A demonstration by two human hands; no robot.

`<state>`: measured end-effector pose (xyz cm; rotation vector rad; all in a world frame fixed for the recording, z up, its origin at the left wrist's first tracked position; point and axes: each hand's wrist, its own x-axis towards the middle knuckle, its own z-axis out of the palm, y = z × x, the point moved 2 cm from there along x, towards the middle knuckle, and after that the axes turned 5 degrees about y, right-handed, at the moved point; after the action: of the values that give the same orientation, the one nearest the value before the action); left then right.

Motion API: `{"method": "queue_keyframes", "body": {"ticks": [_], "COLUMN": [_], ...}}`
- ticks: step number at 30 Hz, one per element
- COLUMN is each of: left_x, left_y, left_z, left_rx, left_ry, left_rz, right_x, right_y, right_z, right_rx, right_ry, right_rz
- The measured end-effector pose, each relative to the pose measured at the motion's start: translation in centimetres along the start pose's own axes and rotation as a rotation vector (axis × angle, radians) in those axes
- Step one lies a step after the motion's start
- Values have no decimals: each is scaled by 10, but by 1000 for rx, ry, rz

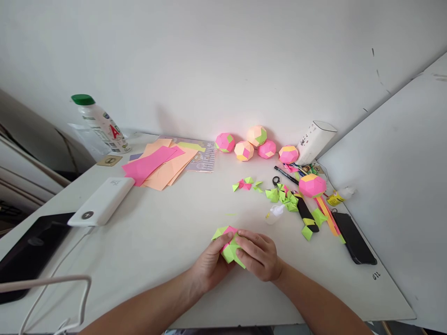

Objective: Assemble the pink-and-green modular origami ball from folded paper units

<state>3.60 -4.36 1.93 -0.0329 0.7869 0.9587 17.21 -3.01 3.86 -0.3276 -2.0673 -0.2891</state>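
Between both hands, near the table's front, is a partly built paper ball (pixel 230 253) of folded green and pink pieces. My left hand (pixel 209 267) wraps it from the left and below, the thumb lying on its pink part. From the right, my right hand (pixel 260 253) presses its fingertips on the ball's upper side. The fingers hide much of it. Beyond the hands stands a small glue bottle (pixel 274 213) with a white cap. Loose folded green pieces (pixel 284 197) lie behind the bottle, and a few pink and green pieces (pixel 244 184) sit to their left.
Several finished paper balls (pixel 256 136) rest along the back wall. Paper sheets (pixel 162 163), a white power bank (pixel 101 202), a tablet (pixel 35 246) and a bottle (pixel 103 125) are on the left. A box cutter (pixel 307 214), a phone (pixel 352 237) and yellow glue (pixel 340 196) lie right.
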Motion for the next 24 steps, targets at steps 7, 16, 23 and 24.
{"method": "queue_keyframes", "body": {"ticks": [7, 16, 23, 24], "left_x": [2, 2, -1, -1], "left_y": [1, 4, 12, 13], "left_z": [0, 1, 3, 3], "left_rx": [6, -34, -76, -71], "left_ry": [-4, -138, -143, -150], "left_rz": [20, 64, 119, 130], "right_x": [0, -4, -13, -14], "right_y": [2, 4, 3, 2], "right_z": [0, 4, 6, 6], "right_rx": [58, 39, 391, 531], "right_ry": [-13, -4, 138, 129], "right_rz": [61, 212, 1149, 1318]}}
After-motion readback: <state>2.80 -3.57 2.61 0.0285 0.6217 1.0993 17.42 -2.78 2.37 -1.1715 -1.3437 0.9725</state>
